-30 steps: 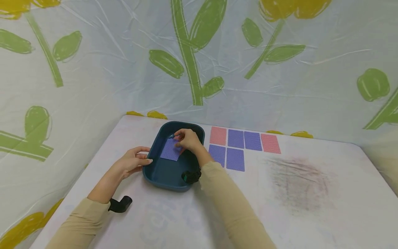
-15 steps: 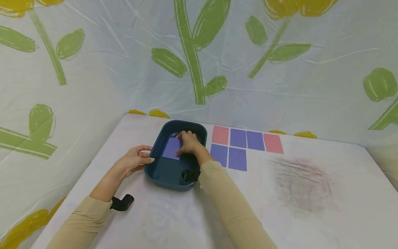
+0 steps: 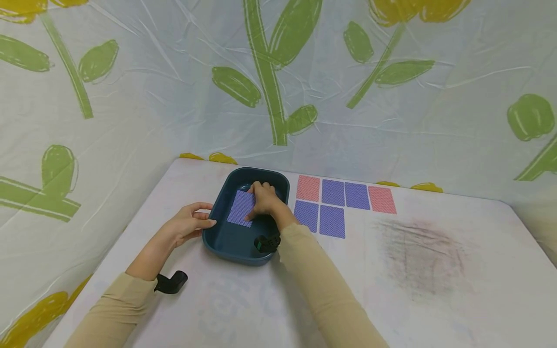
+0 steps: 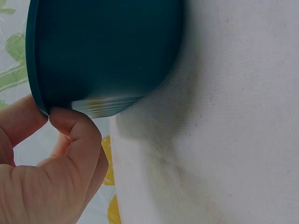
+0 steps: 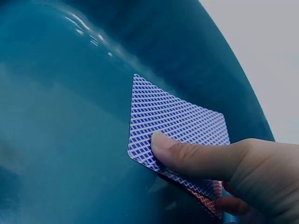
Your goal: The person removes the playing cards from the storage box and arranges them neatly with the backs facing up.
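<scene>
A dark teal plastic tub (image 3: pixel 235 246) stands on the table, its rim pinched on the left side between the thumb and fingers of my left hand (image 3: pixel 191 224). The left wrist view shows this hand (image 4: pixel 60 158) at the lip of the tub wall (image 4: pixel 112 46). Inside the tub, my right hand (image 3: pixel 266 199) grips a blue-backed playing card (image 3: pixel 239 209). In the right wrist view the thumb (image 5: pixel 187 156) presses on the blue card (image 5: pixel 159 112), which bends slightly. Part of a red-backed card (image 5: pixel 203 201) shows beneath it; the fingers under the cards are mostly hidden.
Right of the tub, playing cards lie face down in two rows, among them a red card (image 3: pixel 309 188), a blue card (image 3: pixel 332 222) and another red card (image 3: pixel 382 199). A dark smudge (image 3: pixel 422 256) marks the white table cover. Behind hangs a flower-printed sheet (image 3: pixel 174 96).
My right hand has lowered its thumb onto the blue card and gripped it; the card has shifted and tilted a little. My left hand stays at the tub's rim.
</scene>
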Action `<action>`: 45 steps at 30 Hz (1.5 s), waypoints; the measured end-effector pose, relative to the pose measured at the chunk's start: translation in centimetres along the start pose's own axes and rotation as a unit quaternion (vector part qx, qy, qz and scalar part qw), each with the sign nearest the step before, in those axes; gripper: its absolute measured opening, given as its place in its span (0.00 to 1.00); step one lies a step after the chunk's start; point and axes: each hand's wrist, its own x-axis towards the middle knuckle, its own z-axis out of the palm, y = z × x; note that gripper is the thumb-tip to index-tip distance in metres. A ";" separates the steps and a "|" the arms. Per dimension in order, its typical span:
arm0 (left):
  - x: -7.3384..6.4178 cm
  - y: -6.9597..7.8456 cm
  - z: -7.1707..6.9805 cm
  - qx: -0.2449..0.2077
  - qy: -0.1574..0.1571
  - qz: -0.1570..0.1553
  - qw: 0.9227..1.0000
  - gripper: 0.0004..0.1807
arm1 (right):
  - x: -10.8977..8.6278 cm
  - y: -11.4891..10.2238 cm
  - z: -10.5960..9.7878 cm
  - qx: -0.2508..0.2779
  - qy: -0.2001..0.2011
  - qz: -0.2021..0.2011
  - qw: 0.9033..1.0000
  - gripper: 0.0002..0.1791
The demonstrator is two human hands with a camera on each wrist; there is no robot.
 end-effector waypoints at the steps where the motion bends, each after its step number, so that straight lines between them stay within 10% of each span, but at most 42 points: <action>1: 0.0 0.0 0.0 0.000 0.000 0.001 1.000 0.30 | 0.0 0.0 0.0 0.009 0.000 -0.005 1.000 0.40; 14: -0.1 0.1 0.0 0.003 0.001 0.003 1.000 0.31 | -0.3 0.1 -0.5 0.104 0.030 -0.039 0.993 0.31; 23: -0.3 0.2 0.1 0.003 0.002 -0.001 1.000 0.32 | -0.5 0.0 -0.9 0.300 0.014 -0.015 0.954 0.27; 45: -0.3 0.3 0.2 -0.004 0.001 0.001 1.000 0.31 | -1.2 -0.2 -2.6 0.409 -0.012 0.027 0.912 0.26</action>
